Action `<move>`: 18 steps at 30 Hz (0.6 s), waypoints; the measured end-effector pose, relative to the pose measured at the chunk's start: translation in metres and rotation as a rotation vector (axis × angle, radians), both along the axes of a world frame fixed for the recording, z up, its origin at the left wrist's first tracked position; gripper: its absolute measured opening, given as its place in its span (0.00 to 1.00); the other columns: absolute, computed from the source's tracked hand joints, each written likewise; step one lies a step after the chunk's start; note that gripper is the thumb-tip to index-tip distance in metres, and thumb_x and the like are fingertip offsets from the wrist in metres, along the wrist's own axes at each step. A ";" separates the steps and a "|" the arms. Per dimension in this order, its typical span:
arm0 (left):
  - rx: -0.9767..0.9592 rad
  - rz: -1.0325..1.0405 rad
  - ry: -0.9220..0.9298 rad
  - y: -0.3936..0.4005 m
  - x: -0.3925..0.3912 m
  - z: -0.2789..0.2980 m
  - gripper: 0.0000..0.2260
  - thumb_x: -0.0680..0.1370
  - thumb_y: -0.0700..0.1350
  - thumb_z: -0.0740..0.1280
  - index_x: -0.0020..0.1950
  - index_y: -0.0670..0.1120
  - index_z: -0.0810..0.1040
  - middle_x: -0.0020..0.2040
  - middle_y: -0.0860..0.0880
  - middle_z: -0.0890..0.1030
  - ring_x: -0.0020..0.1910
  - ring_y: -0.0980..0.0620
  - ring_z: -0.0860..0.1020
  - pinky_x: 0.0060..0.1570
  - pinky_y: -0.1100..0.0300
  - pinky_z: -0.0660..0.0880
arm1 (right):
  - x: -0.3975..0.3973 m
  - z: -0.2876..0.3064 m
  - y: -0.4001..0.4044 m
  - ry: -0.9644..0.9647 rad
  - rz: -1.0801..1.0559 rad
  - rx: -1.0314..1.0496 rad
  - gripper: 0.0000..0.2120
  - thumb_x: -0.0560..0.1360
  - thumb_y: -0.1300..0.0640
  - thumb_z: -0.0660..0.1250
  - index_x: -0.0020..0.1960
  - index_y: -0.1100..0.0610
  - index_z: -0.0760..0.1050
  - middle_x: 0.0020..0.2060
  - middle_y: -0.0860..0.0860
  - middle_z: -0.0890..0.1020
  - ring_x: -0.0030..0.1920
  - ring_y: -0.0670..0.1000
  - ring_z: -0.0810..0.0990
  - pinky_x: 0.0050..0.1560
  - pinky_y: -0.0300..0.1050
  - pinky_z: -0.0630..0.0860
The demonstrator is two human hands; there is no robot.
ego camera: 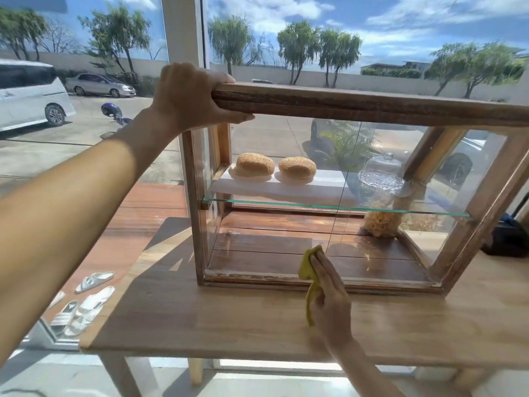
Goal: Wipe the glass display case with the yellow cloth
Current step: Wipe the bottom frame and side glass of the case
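A wood-framed glass display case (372, 106) stands on a wooden table (229, 319) by a large window. My left hand (189, 96) grips the top left corner of its wooden top, fingers over the top and thumb under the front edge. My right hand (329, 293) presses a yellow cloth (307, 270) flat against the lower part of the front glass, fingers straight, near the bottom frame. Part of the cloth hangs down behind the palm.
Inside the case, two round buns (274, 166) lie on a white board, with a glass dome (380, 171) to their right and a pale tangled lump (382, 223) on the floor. A dark object (506, 239) sits on the table at right. Sandals (86, 302) lie on the floor at left.
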State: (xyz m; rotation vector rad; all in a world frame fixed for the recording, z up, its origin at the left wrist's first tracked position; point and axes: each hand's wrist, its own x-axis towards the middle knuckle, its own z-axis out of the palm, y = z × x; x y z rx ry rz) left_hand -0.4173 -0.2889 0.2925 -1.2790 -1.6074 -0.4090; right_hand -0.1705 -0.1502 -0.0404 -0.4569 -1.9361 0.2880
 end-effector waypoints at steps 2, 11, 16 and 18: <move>-0.004 0.001 -0.001 0.000 0.001 0.000 0.32 0.68 0.72 0.61 0.52 0.47 0.83 0.32 0.46 0.83 0.31 0.46 0.80 0.36 0.58 0.75 | -0.004 -0.007 -0.003 0.006 -0.078 -0.050 0.29 0.67 0.76 0.59 0.67 0.62 0.72 0.68 0.54 0.72 0.69 0.52 0.69 0.66 0.47 0.69; -0.034 -0.027 -0.012 0.004 -0.009 -0.001 0.36 0.67 0.76 0.55 0.48 0.46 0.83 0.32 0.47 0.82 0.32 0.47 0.80 0.35 0.62 0.69 | -0.042 -0.025 -0.034 -0.316 -0.311 -0.346 0.38 0.69 0.79 0.60 0.76 0.64 0.52 0.75 0.59 0.56 0.75 0.58 0.56 0.64 0.57 0.72; -0.037 -0.043 -0.003 0.003 -0.014 -0.001 0.37 0.66 0.77 0.53 0.45 0.47 0.83 0.32 0.48 0.81 0.32 0.49 0.79 0.34 0.62 0.66 | -0.063 -0.020 -0.055 -0.279 -0.449 -0.568 0.34 0.73 0.72 0.59 0.75 0.67 0.47 0.75 0.62 0.57 0.75 0.59 0.56 0.74 0.51 0.57; -0.031 -0.054 0.000 0.004 -0.012 -0.005 0.35 0.66 0.76 0.56 0.44 0.46 0.83 0.31 0.49 0.81 0.30 0.50 0.77 0.33 0.63 0.63 | -0.062 -0.019 -0.056 -0.269 -0.465 -0.620 0.35 0.73 0.71 0.60 0.75 0.67 0.48 0.75 0.61 0.58 0.75 0.59 0.56 0.74 0.51 0.55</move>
